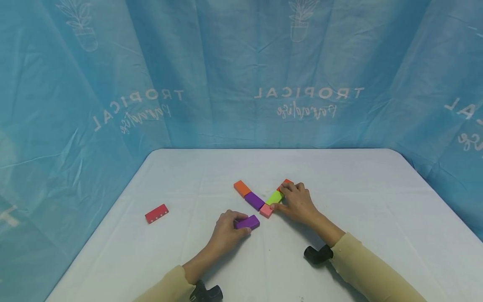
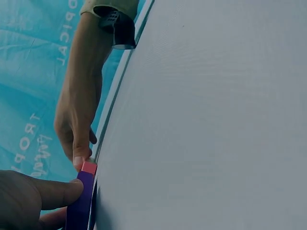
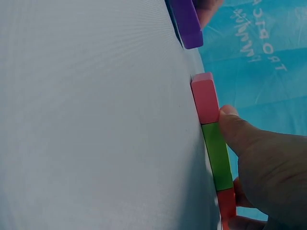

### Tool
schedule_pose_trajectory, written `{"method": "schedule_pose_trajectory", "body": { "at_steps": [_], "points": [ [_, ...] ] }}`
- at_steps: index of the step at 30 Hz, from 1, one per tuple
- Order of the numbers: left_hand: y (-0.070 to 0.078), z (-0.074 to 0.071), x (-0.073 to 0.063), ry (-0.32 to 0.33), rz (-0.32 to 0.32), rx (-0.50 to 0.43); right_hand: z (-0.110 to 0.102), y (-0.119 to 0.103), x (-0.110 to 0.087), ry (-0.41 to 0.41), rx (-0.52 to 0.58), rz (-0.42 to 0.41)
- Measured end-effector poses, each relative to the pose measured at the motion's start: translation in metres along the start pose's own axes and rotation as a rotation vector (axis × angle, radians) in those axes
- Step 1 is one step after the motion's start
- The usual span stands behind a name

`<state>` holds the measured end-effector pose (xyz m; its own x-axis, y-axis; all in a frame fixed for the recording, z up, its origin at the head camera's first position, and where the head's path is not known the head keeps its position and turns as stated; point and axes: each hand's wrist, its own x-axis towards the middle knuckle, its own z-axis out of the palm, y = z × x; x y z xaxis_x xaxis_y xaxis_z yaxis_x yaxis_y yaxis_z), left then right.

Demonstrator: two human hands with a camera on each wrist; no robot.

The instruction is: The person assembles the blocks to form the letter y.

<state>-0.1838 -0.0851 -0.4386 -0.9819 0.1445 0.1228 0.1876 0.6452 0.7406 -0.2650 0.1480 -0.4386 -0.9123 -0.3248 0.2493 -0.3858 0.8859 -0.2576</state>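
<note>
My left hand (image 1: 228, 228) pinches a purple block (image 1: 250, 222) between thumb and fingers, just above or on the white table; the frames do not settle which. A bent row lies beyond it: an orange block (image 1: 242, 188), another purple block (image 1: 254, 200), a pink block (image 1: 266, 210), a green block (image 3: 218, 155) and a red-orange block (image 3: 226, 203). Over the right arm of this row, my right hand (image 1: 298, 203) has its thumb touching near the joint of pink and green. Its curled fingers hold the red-orange block, partly covering it.
A red block (image 1: 157, 213) with pale dots along one side lies apart on the left of the white table (image 1: 196, 176). Blue printed curtains (image 1: 226, 63) hang behind and beside the table. Each wrist wears a black camera (image 1: 318, 254).
</note>
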Motion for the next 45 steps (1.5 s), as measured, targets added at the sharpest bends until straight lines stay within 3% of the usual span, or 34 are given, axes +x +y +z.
{"method": "schedule_pose_trajectory", "body": {
  "at_steps": [10,16,30,36,45],
  "points": [
    [0.010,0.007,0.000,0.023,0.007,0.046,0.000,0.001,0.000,-0.003,0.001,0.003],
    [0.011,0.007,0.001,-0.003,0.007,0.074,0.001,0.001,0.000,-0.004,0.003,0.004],
    [0.000,-0.019,0.001,-0.057,0.027,0.040,-0.001,-0.001,-0.001,0.007,-0.005,-0.004],
    [-0.011,-0.032,0.004,-0.116,0.115,0.040,0.000,0.001,0.000,-0.002,0.002,0.003],
    [-0.021,-0.044,0.010,-0.239,0.140,0.006,0.001,0.000,0.000,0.005,0.001,-0.001]
  ]
}}
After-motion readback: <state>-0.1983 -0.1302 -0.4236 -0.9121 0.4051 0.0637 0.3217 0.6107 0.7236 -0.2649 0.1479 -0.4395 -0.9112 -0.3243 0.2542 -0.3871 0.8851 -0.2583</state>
